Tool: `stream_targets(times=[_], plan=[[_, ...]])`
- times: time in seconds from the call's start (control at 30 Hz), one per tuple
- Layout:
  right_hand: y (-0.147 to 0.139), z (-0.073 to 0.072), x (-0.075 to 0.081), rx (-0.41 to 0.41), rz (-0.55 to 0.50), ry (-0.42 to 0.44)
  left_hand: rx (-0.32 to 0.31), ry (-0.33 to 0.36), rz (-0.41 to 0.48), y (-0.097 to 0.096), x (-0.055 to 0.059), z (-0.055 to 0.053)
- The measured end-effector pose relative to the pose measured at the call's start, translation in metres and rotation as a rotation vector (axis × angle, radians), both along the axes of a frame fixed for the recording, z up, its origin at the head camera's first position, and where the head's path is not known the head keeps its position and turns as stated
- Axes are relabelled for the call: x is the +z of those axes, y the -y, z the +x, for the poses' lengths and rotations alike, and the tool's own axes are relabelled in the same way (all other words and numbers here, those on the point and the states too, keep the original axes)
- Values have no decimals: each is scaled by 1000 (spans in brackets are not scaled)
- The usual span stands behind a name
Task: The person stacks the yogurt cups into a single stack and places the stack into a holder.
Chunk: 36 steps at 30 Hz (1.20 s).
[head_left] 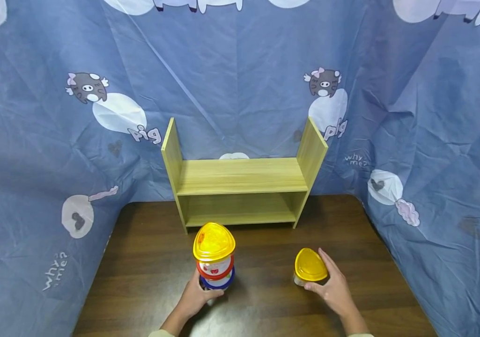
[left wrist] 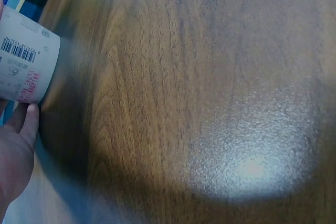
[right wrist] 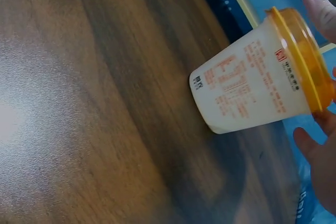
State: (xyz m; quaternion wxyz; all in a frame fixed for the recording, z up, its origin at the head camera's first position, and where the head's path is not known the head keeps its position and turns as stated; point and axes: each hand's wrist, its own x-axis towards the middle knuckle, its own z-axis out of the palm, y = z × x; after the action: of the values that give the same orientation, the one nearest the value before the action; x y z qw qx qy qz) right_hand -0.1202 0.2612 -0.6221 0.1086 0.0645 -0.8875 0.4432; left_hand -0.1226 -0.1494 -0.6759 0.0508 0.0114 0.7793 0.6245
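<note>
Left of centre in the head view is an upright stack of cups. A yellow-lidded cup [head_left: 214, 242] is on top, a red-lidded cup [head_left: 216, 268] below it and a blue-lidded cup [head_left: 222, 282] lowest. My left hand [head_left: 192, 298] grips the stack low down, thumb in front and fingers at the left. A white cup wall with a barcode [left wrist: 26, 51] shows in the left wrist view. My right hand [head_left: 336, 288] holds another yellow-lidded cup [head_left: 310, 266] near its lid, from the right. Its white side [right wrist: 247, 80] carries orange print.
A light wooden two-level shelf [head_left: 241, 175] stands at the back of the brown wooden table [head_left: 261, 299]. Blue cloth [head_left: 231, 84] printed with pigs hangs behind and along both sides.
</note>
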Motion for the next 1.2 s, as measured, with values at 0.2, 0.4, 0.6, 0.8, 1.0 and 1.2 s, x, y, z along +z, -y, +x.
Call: stream_targets(times=[0.2, 0.4, 0.6, 0.8, 1.0, 1.2], plan=[[-1, 0, -8, -6, -16, 70, 5, 8, -1, 0, -2, 1], [-2, -1, -12, -31, -63, 116, 5, 14, 21, 0, -2, 0], [0, -2, -16, -39, -112, 133, -2, 22, 31, 0, -1, 0], [10, 1, -1, -47, -176, 164, 1, 12, 34, 0, -2, 0], [19, 5, 19, -54, -206, 184, 0, 2, 34, -1, -2, 0], [11, -4, -9, -69, -214, 187, 4, 15, 34, 0, -2, 0]])
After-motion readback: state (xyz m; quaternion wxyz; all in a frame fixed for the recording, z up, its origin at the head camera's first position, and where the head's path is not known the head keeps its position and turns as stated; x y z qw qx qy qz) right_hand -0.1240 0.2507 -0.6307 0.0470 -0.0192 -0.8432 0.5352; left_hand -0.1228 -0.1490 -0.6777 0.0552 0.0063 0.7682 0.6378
